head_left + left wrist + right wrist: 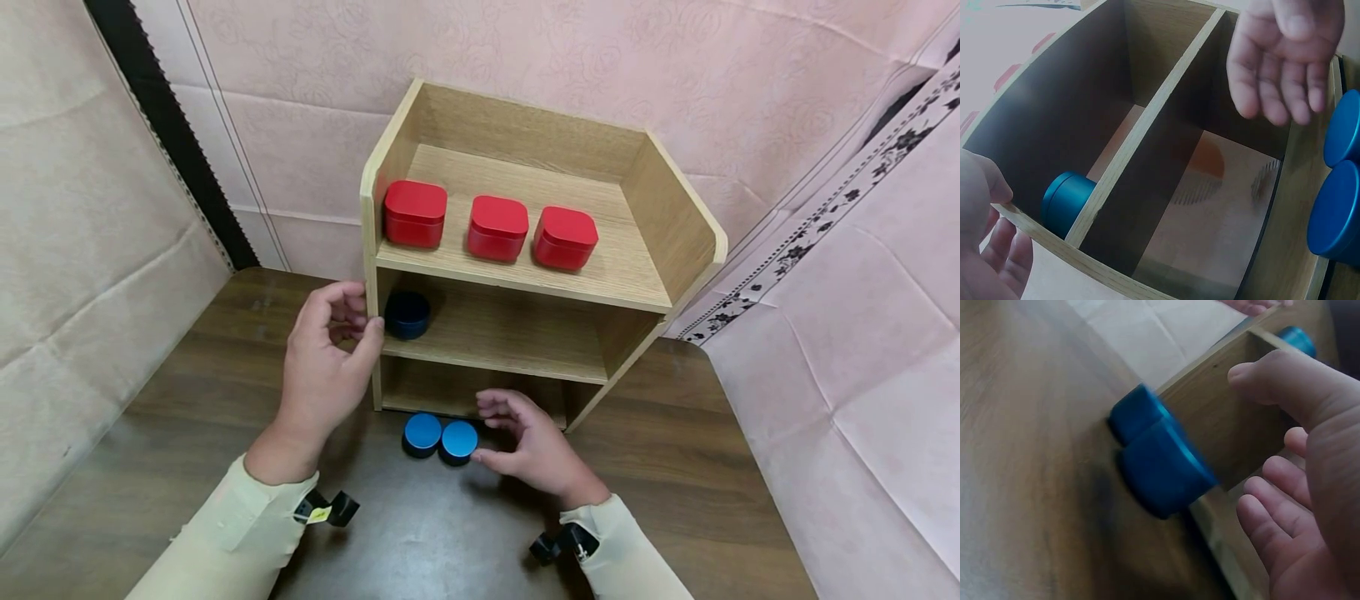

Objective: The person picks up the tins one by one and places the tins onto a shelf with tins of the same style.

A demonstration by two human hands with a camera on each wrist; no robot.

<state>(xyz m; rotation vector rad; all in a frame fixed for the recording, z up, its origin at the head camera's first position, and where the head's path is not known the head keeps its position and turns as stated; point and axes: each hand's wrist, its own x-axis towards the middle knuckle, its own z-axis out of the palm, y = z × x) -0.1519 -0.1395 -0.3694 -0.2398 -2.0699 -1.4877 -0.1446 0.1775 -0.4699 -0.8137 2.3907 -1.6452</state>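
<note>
My left hand (322, 358) is at the left side panel of a small wooden shelf (517, 290). In the left wrist view its thumb (994, 184) laps over the panel's front edge, with the fingers on the outer side. Two round blue-lidded tins (422, 433) (458, 442) stand side by side on the table before the bottom shelf. Beside the right-hand tin is my right hand (536, 450), fingers loosely bent, palm bare, thumb tip close to the lid. Another round blue tin (407, 315) sits at the left end of the middle shelf.
Three red rounded-square boxes (415, 214) (498, 227) (566, 238) stand in a row along the top shelf's front edge. The shelf stands on a brown wooden table (675, 483). Pale patterned cloth (562, 58) hangs behind and at both sides.
</note>
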